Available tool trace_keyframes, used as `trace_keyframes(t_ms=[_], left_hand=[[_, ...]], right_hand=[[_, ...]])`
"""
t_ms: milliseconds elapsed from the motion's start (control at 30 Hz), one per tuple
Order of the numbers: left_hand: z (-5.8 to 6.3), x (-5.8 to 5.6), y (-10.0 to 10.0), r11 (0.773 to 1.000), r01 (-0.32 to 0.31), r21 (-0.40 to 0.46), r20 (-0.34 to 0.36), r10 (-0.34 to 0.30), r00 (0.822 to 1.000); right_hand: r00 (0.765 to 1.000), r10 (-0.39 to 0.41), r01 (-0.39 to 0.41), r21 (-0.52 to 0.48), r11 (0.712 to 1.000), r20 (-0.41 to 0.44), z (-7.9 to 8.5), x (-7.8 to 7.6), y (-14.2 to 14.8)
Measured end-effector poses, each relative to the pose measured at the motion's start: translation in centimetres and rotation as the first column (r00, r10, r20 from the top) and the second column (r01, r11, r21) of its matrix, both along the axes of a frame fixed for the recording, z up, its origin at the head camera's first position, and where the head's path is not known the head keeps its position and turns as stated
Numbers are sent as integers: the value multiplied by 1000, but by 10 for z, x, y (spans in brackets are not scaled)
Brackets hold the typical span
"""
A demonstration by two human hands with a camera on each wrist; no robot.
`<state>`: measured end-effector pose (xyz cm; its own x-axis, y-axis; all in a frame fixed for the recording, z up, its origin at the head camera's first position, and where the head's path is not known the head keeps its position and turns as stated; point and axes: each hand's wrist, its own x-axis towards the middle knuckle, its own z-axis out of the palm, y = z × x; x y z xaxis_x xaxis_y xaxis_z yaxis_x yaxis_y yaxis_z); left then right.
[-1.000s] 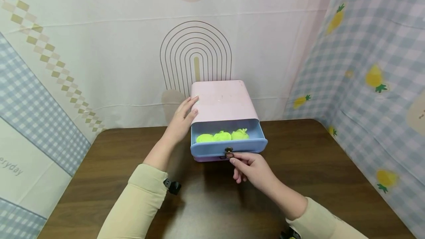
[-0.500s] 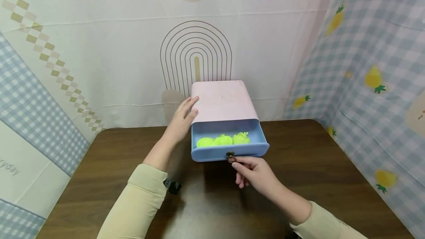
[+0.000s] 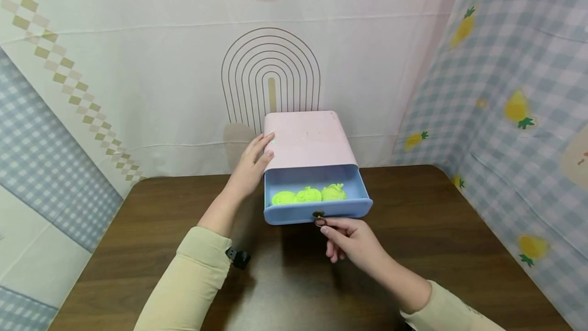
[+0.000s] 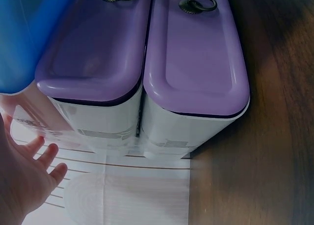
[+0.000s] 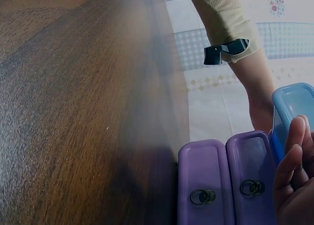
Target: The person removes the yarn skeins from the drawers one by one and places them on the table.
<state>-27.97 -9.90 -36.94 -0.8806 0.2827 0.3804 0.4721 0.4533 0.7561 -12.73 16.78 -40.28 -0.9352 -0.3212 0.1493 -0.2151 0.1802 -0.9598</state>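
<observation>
The pink-topped drawer unit (image 3: 310,139) stands at the back of the table. Its blue top drawer (image 3: 289,213) is pulled out, with three bright yellow-green balls of yarn (image 3: 309,194) in a row behind the front panel. My left hand (image 3: 250,167) rests against the unit's left side, fingertips on the top edge. Thumb and forefinger of my right hand (image 3: 351,239) pinch the drawer's dark metal ring pull (image 3: 320,221). In the right wrist view that hand (image 5: 299,176) covers part of the blue front, and the ring is hidden.
Two purple drawers, the lowest (image 4: 196,58) and the middle one (image 4: 98,48), sit closed beneath the blue one, each with a ring pull. Brown wooden table (image 3: 151,249) surrounds the unit. A patterned cloth (image 3: 184,75) hangs directly behind, and a checked one (image 3: 496,116) at the right.
The blue drawer has slid further out toward me, my right hand moving with its ring pull, and more of its inside shows. Over the last half second it has barely moved. My left hand stayed put.
</observation>
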Motion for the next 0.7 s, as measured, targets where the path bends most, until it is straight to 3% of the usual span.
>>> trace_keyframes(t_ms=[700], left_hand=[[1,-1,0,999,15,40,20,-16,1000]], right_hand=[[1000,9,-9,24,1000,6,-2,3,2]])
